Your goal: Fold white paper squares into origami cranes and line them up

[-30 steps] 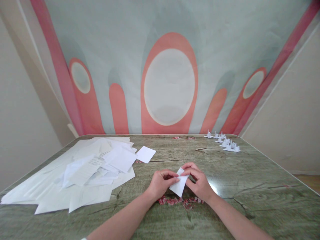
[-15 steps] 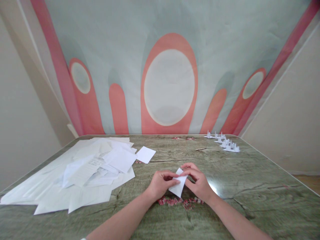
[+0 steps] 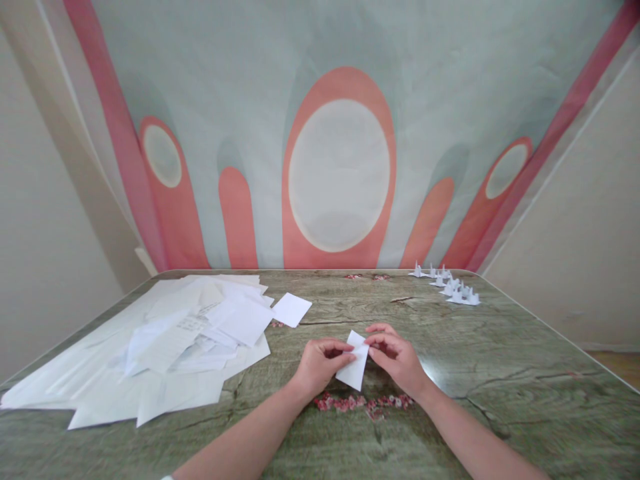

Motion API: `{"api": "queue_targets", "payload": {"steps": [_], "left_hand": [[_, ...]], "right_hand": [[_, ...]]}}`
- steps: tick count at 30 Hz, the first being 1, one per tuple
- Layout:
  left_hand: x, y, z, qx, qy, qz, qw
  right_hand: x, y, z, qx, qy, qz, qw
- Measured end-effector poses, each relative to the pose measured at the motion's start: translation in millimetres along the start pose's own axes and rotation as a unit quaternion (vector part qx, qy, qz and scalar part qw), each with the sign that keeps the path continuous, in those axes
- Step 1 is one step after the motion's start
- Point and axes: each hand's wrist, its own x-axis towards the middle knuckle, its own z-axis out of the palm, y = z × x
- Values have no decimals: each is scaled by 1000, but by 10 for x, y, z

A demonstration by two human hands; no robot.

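A small folded piece of white paper (image 3: 354, 373) is held up between my two hands, above the near middle of the table. On its left side my left hand (image 3: 321, 363) pinches it between thumb and fingers. My right hand (image 3: 395, 353) grips its upper right edge with thumb and fingertips, the other fingers raised a little. The paper has a pointed top and a pointed lower end; its inner folds are too small to make out.
A spread pile of white paper sheets (image 3: 170, 373) covers the table's left side. One square sheet (image 3: 293, 310) lies beside it. Several small folded paper cranes (image 3: 455, 288) stand at the far right of the wood-patterned table (image 3: 525, 400). A patterned backdrop (image 3: 265, 100) hangs behind.
My right hand's fingers have drawn back to the right edge of the folded paper, uncovering more of it. The paper has turned slightly. My left hand keeps its pinch.
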Motion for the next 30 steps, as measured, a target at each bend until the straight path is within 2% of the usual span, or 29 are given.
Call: {"api": "queue_targets", "payload": {"steps": [6, 12, 20, 25, 30], "left_hand": [[-5, -41, 3, 0, -14, -6, 1000], [3, -80, 17, -60, -55, -55, 995], [8, -33, -43, -14, -102, 23, 994], [9, -18, -66, 26, -113, 31, 993], [0, 35, -100, -14, -146, 17, 989]], "right_hand": [[24, 31, -14, 60, -24, 30, 997], [35, 20, -14, 66, -39, 42, 996], [33, 12, -8, 63, -38, 46, 996], [29, -5, -5, 57, -54, 67, 995], [39, 3, -17, 55, -40, 69, 995]]}}
